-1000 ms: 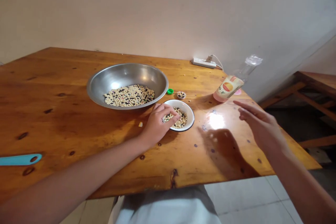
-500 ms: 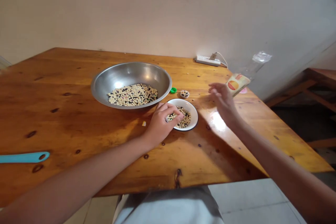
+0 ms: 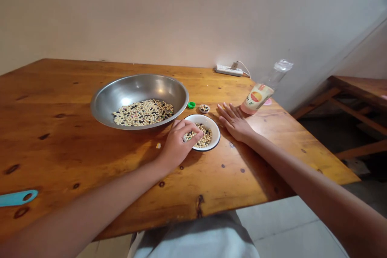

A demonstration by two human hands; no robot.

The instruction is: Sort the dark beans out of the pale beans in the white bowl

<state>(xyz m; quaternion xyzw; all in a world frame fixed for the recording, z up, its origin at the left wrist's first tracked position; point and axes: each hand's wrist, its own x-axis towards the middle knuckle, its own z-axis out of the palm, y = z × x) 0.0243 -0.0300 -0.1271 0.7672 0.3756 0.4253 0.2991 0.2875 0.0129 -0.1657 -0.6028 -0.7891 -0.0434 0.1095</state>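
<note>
A round white enamel dish (image 3: pixel 216 135) with a dark rim, holding pale and black beans (image 3: pixel 202 140), lies flat under the left hand (image 3: pixel 178 145), just left of the right hand (image 3: pixel 236 123), beside a wide stainless steel bowl (image 3: pixel 145 86).

the wooden counter (image 3: pixel 60 137) carries a steel bowl (image 3: pixel 139 84) and white dish (image 3: pixel 218 133) mid-frame, a power strip (image 3: pixel 229 71) and bottle (image 3: pixel 256 97) upper right.

Light is soft and warm, with small glare in the steel bowl (image 3: pixel 126 101) and wide-angle bending at the frame's edges.

Beans (image 3: pixel 199 139) lie in a dish (image 3: pixel 217 137) — just beside the steel basin (image 3: pixel 136 86).
</note>
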